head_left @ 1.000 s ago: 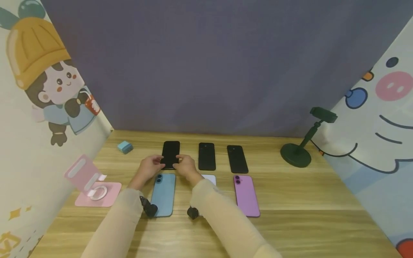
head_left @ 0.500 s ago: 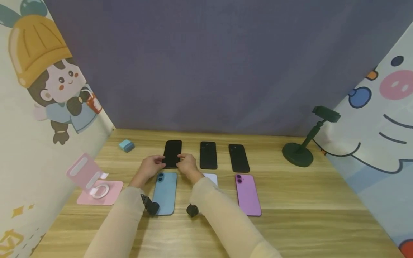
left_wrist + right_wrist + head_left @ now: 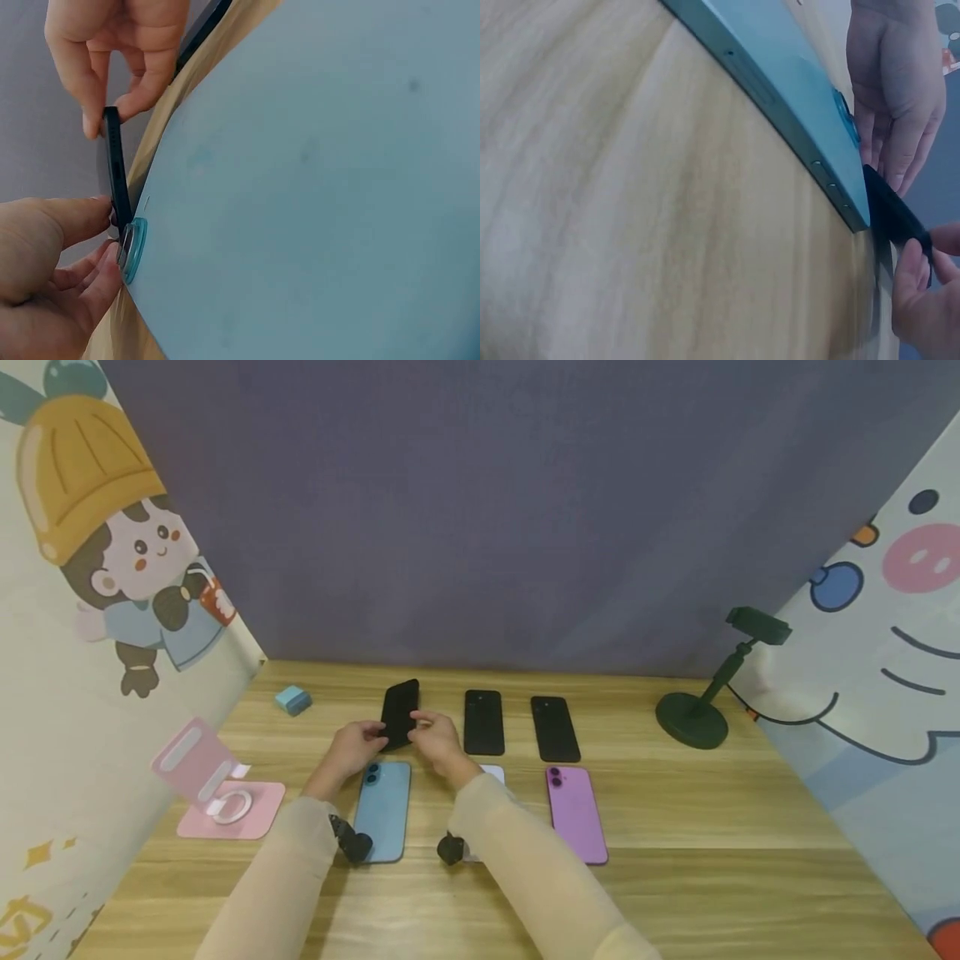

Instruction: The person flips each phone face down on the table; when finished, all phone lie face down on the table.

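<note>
A black smartphone (image 3: 400,714) at the back left of the table tilts, its right side raised off the wood. My left hand (image 3: 351,752) pinches its lower left side between thumb and fingers. With thumb and fingers, my right hand (image 3: 441,745) pinches the raised right edge. The left wrist view shows the black phone (image 3: 116,165) edge-on between both hands. Just in front lies a light blue phone (image 3: 383,814), back up, which fills much of that view. A pale lavender phone (image 3: 493,772) is mostly hidden under the right forearm.
Two more black phones, one (image 3: 483,722) in the middle and another (image 3: 556,729) further right, lie in the back row. A purple phone (image 3: 577,814) lies in front of them. Around these stand a pink folding stand (image 3: 262,797), a small blue block (image 3: 293,700) and a dark green stand (image 3: 690,720).
The black phone lay flat before; now its right side is lifted and it leans toward the left. My right hand has risen slightly with that edge, while the left hand stays in place.
</note>
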A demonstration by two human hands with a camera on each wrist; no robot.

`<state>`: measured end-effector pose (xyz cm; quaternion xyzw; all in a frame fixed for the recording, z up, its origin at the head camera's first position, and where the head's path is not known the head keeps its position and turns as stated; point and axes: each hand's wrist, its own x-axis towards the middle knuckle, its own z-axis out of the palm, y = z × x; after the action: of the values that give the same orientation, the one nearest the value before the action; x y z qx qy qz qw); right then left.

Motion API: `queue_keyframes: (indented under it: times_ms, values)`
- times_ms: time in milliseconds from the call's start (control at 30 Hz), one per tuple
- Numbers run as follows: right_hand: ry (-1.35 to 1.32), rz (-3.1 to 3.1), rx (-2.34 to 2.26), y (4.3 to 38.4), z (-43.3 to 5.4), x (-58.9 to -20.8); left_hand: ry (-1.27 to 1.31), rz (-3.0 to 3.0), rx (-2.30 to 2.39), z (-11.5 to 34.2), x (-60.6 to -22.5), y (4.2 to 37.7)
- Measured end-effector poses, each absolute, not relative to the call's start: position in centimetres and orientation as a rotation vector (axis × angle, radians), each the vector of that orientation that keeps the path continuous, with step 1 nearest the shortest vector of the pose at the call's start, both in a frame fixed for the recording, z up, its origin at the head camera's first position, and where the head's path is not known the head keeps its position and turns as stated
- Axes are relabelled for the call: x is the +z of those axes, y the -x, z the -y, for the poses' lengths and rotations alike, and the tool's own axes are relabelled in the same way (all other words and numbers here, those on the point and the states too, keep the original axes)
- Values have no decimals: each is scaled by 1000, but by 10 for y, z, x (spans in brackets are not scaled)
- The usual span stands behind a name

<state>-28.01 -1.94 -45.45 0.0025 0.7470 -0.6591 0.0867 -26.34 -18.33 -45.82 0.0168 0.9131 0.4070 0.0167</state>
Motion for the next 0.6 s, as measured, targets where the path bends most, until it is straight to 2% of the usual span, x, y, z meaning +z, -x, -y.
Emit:
queue_keyframes:
  times_ms: [367,600]
  values:
    - [-4,-2070,-2111,281,20,-445,-126,-2823,1377,178,-459,265]
    - [-20,-2006,-2214,282,23,-442,-74,-2730,1545,172,-456,263]
